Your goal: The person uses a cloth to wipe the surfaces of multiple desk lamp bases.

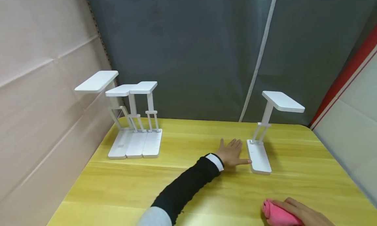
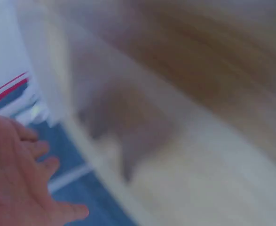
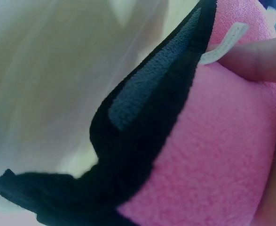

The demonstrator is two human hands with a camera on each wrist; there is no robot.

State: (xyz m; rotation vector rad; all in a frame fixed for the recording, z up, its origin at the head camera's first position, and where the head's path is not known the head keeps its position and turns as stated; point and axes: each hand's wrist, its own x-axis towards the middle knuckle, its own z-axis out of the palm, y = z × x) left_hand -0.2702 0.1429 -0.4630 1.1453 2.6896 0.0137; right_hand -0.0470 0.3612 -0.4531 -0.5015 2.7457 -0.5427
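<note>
Head view: spreads the left hand [image 1: 231, 154] wide open, reaching by thumb to the base of a white stand [image 1: 259, 157] at its 3 o'clock; grips a pink cloth [image 1: 278, 214] in the right hand [image 1: 303, 211], between 4 and 5 o'clock.
Left wrist: shows straight fingers at 8 o'clock.
Right wrist: holds the cloth by a finger at 2 o'clock.

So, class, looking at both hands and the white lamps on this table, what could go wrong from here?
The left hand is spread, its thumb at or very near the lone lamp's base; a sideways sweep might knock it. The three grouped lamps have their bases side by side, so bumping one could jostle the others.
</note>
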